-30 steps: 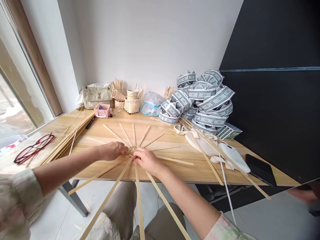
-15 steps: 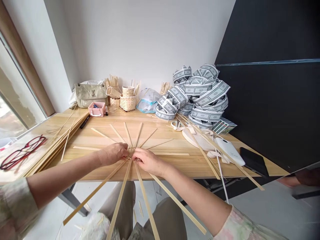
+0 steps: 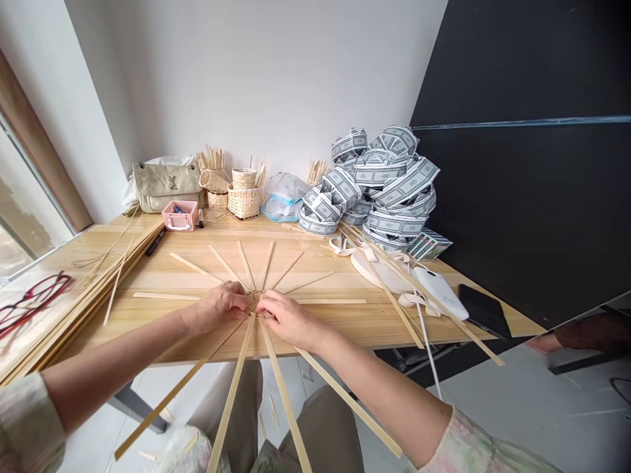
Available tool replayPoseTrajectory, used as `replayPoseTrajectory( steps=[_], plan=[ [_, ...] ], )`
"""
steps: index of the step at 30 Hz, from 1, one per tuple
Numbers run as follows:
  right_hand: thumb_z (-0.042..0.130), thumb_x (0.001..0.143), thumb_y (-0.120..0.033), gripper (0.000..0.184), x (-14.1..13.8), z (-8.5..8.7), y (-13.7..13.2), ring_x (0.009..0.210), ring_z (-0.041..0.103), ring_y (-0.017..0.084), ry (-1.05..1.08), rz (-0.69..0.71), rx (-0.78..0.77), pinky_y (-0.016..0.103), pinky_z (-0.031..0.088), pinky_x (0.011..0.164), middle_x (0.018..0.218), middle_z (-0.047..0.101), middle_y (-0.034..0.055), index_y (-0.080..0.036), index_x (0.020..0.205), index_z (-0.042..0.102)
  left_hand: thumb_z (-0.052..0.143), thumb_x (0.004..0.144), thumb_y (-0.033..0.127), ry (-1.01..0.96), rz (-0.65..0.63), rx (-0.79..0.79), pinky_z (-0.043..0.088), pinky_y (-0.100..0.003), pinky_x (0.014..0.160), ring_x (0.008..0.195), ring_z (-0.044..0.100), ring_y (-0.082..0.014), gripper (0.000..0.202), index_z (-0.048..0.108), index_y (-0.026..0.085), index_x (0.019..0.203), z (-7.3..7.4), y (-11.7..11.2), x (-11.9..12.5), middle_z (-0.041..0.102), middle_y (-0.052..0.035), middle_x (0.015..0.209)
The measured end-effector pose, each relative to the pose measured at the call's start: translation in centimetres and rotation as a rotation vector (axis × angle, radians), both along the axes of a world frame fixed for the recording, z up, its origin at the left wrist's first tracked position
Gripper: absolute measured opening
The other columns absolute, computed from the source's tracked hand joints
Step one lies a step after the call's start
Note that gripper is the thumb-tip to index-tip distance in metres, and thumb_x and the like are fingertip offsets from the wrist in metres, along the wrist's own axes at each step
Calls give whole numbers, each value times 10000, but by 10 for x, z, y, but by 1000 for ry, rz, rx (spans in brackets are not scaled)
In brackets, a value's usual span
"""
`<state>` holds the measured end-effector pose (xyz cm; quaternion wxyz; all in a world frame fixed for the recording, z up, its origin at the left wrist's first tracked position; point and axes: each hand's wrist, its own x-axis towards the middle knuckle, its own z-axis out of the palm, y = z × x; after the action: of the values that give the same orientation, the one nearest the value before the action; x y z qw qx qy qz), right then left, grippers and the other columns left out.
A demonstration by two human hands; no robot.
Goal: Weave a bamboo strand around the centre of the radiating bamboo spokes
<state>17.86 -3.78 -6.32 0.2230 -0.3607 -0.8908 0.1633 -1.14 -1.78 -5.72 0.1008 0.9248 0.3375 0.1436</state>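
A person sits at a light wood-grain table (image 3: 335, 325), working with both bare hands on a thin cane ring (image 3: 255, 293) near its front edge. Flat bamboo strips (image 3: 229, 394) radiate from the ring like spokes, the longer ones running off the table edge towards the person's lap. The left hand (image 3: 220, 307) is closed on the strips just left of the ring, and the right hand (image 3: 288, 320) is closed on them just right of it, the two almost meeting. Both seem to be gripping the strips where they cross, though the fingers hide exactly which ones are pinched.

Everything else lies around that ring. Left of it are a long stack of bamboo strips (image 3: 98, 302) and, beyond those, red-framed glasses (image 3: 32, 305). Straight behind it, against the wall, stand a quilted beige handbag (image 3: 167, 187), a pink plastic box (image 3: 180, 215) and small woven baskets (image 3: 243, 202), beside a plastic bag (image 3: 286, 198). Behind and to the right rises a heap of printed paper bands (image 3: 382, 184). Further right of the ring are a looped white strap (image 3: 379, 272), a white handheld device (image 3: 440, 292) and a black phone (image 3: 483, 310).
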Motion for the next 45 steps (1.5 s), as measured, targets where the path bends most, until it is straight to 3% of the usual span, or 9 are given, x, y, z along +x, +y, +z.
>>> replayPoseTrajectory(
  steps=[7, 15, 24, 29, 37, 41, 45],
  plan=[
    [416, 708, -7, 180, -13, 2, -13, 837, 496, 149, -221, -205, 92, 249, 388, 757, 850, 534, 48, -150, 751, 518, 456, 761, 99, -29, 57, 53, 391, -212, 638, 725, 495, -134, 185, 553, 144, 609, -10, -3, -5, 517, -32, 758],
    [398, 756, -62, 155, -23, 15, -12, 800, 523, 153, -388, -291, 112, 236, 384, 680, 825, 575, 40, -163, 770, 515, 426, 766, 80, -1, 60, 86, 396, -222, 645, 727, 502, -148, 171, 562, 142, 683, -10, -1, -3, 538, -43, 744],
    [370, 782, -66, 168, -26, 15, -11, 799, 533, 170, -495, -262, 136, 247, 379, 667, 812, 589, 65, -152, 808, 512, 437, 762, 82, 55, 29, 120, 383, -204, 621, 685, 496, -134, 155, 549, 149, 679, -6, 1, -1, 535, -29, 691],
    [405, 759, -63, 152, -26, 16, -7, 813, 530, 174, -423, -255, 128, 250, 389, 690, 831, 592, 61, -164, 806, 510, 448, 740, 61, 104, 34, 90, 383, -208, 621, 701, 507, -139, 143, 550, 146, 688, -3, 1, -1, 543, -28, 697],
    [467, 752, -78, 99, -7, 3, 4, 855, 504, 157, -298, -98, 190, 257, 403, 775, 860, 559, 53, -143, 795, 529, 455, 756, 80, 121, 134, 27, 395, -219, 631, 694, 516, -141, 159, 589, 162, 785, 1, -5, 4, 528, -32, 729],
    [474, 760, -98, 106, 0, 2, 12, 859, 512, 145, -326, 5, 211, 257, 414, 781, 860, 563, 34, -156, 828, 531, 460, 766, 111, 138, 186, 89, 403, -247, 638, 719, 515, -164, 151, 587, 185, 802, -4, -10, 8, 516, -35, 746],
    [477, 756, -92, 93, -2, 4, 13, 817, 518, 140, -348, -27, 219, 251, 418, 750, 823, 569, 28, -155, 790, 535, 467, 773, 132, 146, 219, 100, 412, -275, 661, 753, 519, -185, 129, 582, 183, 802, -9, -12, 11, 531, -45, 774]
  ],
)
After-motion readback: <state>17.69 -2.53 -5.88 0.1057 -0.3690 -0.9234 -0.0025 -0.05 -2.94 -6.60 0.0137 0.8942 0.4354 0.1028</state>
